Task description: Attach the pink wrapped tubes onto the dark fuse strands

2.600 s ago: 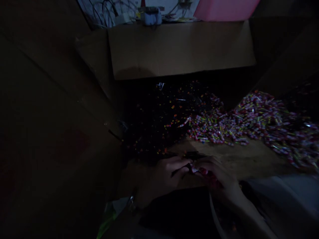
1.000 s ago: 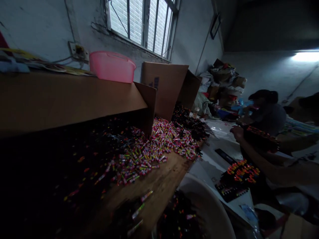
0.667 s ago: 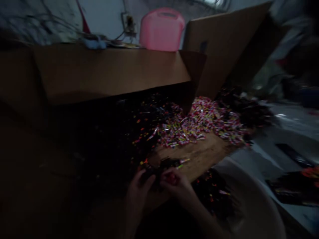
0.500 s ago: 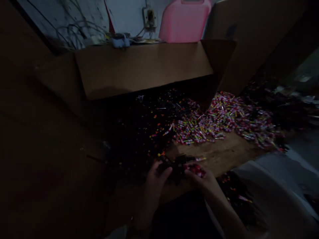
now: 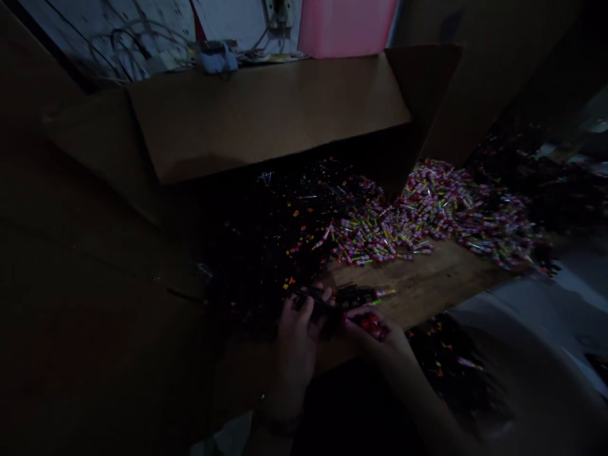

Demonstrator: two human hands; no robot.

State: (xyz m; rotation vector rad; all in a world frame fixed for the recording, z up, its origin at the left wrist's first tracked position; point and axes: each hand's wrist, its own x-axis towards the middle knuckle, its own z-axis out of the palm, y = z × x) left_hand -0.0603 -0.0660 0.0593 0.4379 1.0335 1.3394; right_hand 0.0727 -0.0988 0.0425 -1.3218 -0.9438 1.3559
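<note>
My left hand (image 5: 298, 323) is at the front edge of the wooden board, its fingers curled round dark slender pieces (image 5: 320, 305) too dim to name. My right hand (image 5: 382, 335) is closed on several small shiny red pieces (image 5: 373, 325), its fingertips close to the dark pieces from my left hand. Just beyond both hands lie more dark pieces (image 5: 354, 294), with a small tube with a printed label (image 5: 384, 292) among them.
A wide heap of small pink-labelled tubes (image 5: 441, 202) covers the wooden board (image 5: 427, 272). An open cardboard box (image 5: 275, 120) tips toward me, dark pieces spilling from it. At lower right is a pale sack or tub (image 5: 513, 329) with dark pieces in it. A pink container (image 5: 346, 28) stands behind.
My left hand has risen slightly and now has dark pieces between its fingers, close to my right fingertips. My right hand keeps the red pieces. The view has tilted down a little.
</note>
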